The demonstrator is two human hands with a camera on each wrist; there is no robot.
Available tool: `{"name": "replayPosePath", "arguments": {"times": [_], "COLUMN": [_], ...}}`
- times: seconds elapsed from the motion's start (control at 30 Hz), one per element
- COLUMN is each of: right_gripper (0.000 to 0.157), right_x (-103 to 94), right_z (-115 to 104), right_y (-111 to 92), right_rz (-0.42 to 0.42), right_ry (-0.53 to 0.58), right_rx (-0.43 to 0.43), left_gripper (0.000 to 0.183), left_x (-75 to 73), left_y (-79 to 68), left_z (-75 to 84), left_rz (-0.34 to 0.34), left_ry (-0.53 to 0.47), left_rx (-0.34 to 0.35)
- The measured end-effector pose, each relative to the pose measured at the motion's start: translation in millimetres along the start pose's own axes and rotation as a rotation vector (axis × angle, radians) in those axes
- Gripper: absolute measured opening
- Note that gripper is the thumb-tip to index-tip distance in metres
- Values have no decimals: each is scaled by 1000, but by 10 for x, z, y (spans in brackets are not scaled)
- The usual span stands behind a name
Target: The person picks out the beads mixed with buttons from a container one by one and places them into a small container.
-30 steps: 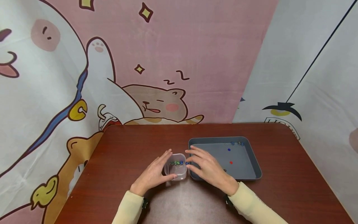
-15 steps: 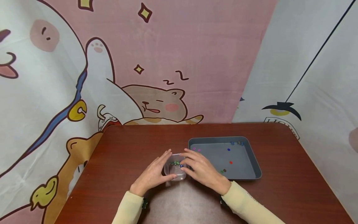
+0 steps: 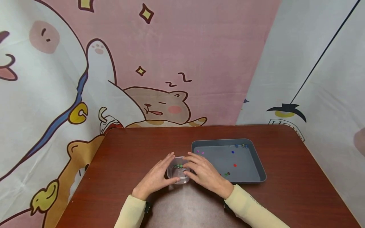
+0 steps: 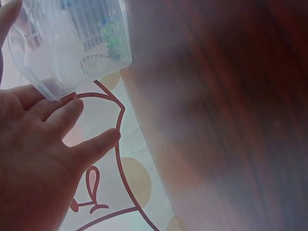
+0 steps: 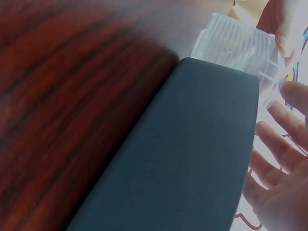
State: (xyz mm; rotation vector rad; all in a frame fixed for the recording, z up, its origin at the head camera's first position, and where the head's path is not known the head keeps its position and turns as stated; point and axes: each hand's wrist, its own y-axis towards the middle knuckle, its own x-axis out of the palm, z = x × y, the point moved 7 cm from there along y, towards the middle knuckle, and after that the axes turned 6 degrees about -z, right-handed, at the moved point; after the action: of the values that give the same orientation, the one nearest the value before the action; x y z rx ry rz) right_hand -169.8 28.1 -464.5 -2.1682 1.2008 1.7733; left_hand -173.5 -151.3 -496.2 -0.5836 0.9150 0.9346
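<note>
Right hand [image 3: 203,169] leftward, perhaps over container [image 3: 176,173].

l hand [image 3: 155,177] fingers extended, thumb apart; r hand [image 3: 206,173] fingers spread, tips prob. free

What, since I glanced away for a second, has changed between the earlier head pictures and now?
The right grip has moved left, from the left edge of the tray to the right side of the clear container, uncovering two pink rings. Whether it let anything go is hidden. The left grip, container, tray and green beads stayed put.
</note>
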Motion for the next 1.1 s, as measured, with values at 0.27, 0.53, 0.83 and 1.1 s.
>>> {"name": "replayPosePath", "arguments": {"times": [0.27,0.53,0.83,1.1], "right_gripper": [26,38,48,41], "right_x": [-149,-478,-822,-1047], "right_z": [10,167,498,882], "right_y": [-63,-247,-542,-787], "right_rz": [18,50,108,119], "right_ry": [26,37,-48,-142], "right_rx": [17,81,136,196], "left_gripper": [100,99,99,99], "left_x": [0,2,11,7], "left_y": [-2,6,-7,-6], "left_z": [4,-4,-1,0], "left_rz": [3,4,-3,-1], "left_ry": [-11,-8,-2,0], "left_rx": [-2,-12,-16,-14]}}
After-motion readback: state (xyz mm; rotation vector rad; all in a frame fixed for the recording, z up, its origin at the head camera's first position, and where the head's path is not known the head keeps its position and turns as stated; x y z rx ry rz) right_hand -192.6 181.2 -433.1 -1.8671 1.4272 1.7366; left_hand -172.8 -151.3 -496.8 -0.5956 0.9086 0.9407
